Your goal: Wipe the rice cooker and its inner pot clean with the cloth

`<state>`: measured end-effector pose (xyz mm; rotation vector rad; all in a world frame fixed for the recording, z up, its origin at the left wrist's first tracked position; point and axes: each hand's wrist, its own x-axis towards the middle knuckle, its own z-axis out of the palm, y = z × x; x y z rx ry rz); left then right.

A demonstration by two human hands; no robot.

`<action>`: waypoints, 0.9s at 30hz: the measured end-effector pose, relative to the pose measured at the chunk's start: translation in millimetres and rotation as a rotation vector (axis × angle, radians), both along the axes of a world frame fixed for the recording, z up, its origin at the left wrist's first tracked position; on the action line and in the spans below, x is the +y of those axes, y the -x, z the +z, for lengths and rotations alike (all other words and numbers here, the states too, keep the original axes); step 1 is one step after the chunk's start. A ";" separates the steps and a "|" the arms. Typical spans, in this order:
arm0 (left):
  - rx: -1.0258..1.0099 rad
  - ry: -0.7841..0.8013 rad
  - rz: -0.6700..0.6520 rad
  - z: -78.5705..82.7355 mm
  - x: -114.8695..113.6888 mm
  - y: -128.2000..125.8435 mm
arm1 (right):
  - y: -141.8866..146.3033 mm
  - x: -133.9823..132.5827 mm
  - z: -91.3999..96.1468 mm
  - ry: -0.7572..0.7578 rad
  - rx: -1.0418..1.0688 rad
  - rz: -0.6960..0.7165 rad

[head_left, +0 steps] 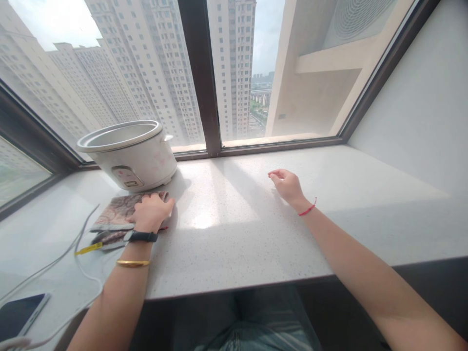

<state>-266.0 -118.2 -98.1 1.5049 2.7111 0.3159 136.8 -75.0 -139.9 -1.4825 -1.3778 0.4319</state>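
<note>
My left hand lies on a folded patterned cloth on the white stone sill, fingers curled over its right edge, just in front of a white rice cooker that stands without a lid. A black watch and a gold bangle are on that wrist. My right hand rests on the bare sill to the right, fingers loosely curled with nothing in them, a red string round the wrist.
A white cable with a yellow tag trails across the sill's left part. A dark phone lies at the near left corner. Windows run along the back; a white wall closes the right side.
</note>
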 end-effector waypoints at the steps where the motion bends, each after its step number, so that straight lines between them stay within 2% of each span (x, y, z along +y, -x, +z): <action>1: -0.008 -0.007 -0.004 -0.1 -0.6 0.6 | 0.0 -0.1 0.3 0.000 0.001 0.001; 4: -0.010 -0.053 -0.020 -1.0 -3.8 1.6 | 0.2 -0.6 1.5 -0.003 0.004 0.003; 6: 0.029 -0.153 -0.066 -2.6 -5.0 0.8 | 0.5 -1.1 2.7 -0.007 0.008 0.002; 9: -0.004 -0.428 -0.305 -6.4 -2.3 -3.2 | 0.9 -2.4 5.3 -0.024 0.024 -0.007; 11: -0.133 -0.584 -0.474 -9.8 1.5 -7.3 | 1.3 -3.4 7.2 -0.047 0.043 -0.010; 13: -0.268 -0.664 -0.555 -13.5 4.6 -11.8 | 1.5 -4.2 8.7 -0.074 0.069 -0.009; 19: -0.482 -0.699 -0.550 -20.8 5.3 -20.0 | 1.1 -5.1 10.5 -0.116 0.152 -0.013; 27: -0.567 -0.690 -0.516 -21.1 3.2 -24.4 | 2.5 -7.3 12.3 -0.103 0.204 -0.032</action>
